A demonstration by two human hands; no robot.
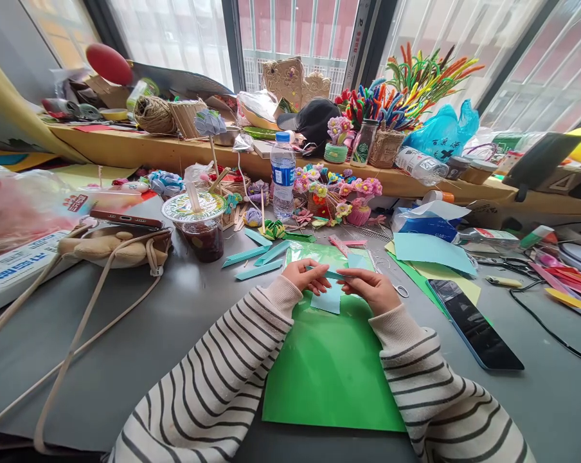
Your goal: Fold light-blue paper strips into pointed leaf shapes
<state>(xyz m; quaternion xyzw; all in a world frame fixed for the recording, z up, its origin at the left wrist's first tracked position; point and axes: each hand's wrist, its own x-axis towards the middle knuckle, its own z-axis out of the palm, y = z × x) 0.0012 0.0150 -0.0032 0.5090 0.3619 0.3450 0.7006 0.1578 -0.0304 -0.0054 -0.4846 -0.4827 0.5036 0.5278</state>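
Observation:
Between my two hands is a narrow light-blue paper strip (333,274), pinched at either end. My left hand (307,275) grips its left end, with thumb and fingers pressed together. On the other end, my right hand (373,288) has its fingertips closed. Both hands are above a green sheet (336,373) with a glossy surface. A light-blue paper piece (327,301) lies on the sheet just below the strip. Left of my hands, several folded blue paper strips (266,257) rest on the grey table. Scissors (402,291) show partly beside my right hand.
A black phone (476,325) lies at the right near blue paper (435,252). A lidded drink cup (201,235), a beige bag (117,247) and a water bottle (283,177) stand left and behind. Crocheted flowers (339,190) and pipe cleaners (420,83) crowd the back.

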